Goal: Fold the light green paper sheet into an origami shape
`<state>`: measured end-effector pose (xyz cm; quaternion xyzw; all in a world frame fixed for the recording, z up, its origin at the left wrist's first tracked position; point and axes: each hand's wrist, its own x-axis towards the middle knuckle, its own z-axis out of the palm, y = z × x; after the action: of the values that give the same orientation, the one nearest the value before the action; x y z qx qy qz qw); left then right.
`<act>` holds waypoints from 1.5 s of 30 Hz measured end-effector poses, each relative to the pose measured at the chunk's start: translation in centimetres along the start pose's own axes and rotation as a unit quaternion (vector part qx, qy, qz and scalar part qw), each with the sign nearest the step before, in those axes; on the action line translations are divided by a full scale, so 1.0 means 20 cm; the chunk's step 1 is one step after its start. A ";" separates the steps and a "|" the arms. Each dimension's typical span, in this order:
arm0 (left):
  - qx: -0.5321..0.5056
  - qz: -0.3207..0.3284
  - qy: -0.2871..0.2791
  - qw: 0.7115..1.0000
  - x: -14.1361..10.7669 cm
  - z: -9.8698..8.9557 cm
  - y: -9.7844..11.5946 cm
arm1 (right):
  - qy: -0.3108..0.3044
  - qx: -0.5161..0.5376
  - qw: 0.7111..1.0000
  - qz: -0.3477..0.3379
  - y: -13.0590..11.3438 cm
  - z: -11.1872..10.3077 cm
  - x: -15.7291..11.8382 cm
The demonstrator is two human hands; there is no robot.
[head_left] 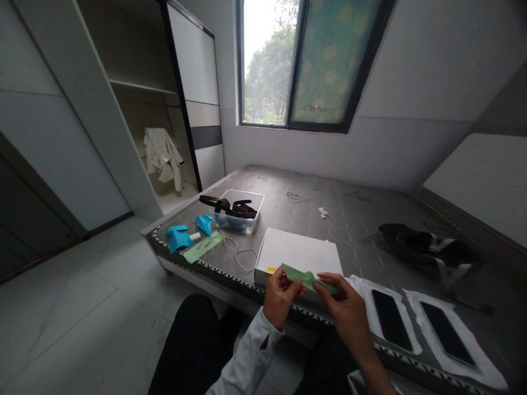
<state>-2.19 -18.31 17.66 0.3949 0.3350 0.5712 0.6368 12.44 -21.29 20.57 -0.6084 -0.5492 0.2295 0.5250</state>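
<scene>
A folded strip of green paper (303,276) is stretched between my two hands, over the front edge of a white box (300,251). My left hand (280,296) pinches its left end. At the right end, the fingers and thumb of my right hand (343,304) are closed on the same paper. The box lies flat on the mattress, with a small yellow patch (270,270) at its front left. Two dark phones, one nearer (391,319) and one farther right (448,333), lie on white wrapping to the right of my right hand.
On the left are a clear plastic tub (236,221) with dark straps (228,207) across it, crumpled blue pieces (180,238), a flat green sheet (202,248) and a white cable (242,251). A black bag (424,247) sits at the right. The mattress's front edge (230,282) runs before my knees.
</scene>
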 end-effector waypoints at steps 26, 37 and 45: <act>0.175 -0.015 0.067 0.982 0.12 -0.18 -0.21 | -0.015 0.013 0.984 0.178 0.26 0.01 0.01; 0.392 0.071 0.043 0.916 0.24 -0.19 -0.34 | -0.031 -0.037 0.989 0.142 0.54 -0.03 0.10; 0.463 -0.015 -0.013 0.886 0.48 -0.02 -0.42 | 0.004 -0.096 0.982 0.161 0.68 -0.08 0.31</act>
<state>2.52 -8.94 10.25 0.6473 0.5588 0.3364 0.3943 21.45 -14.11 10.96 -0.7377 -0.4612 0.2545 0.4223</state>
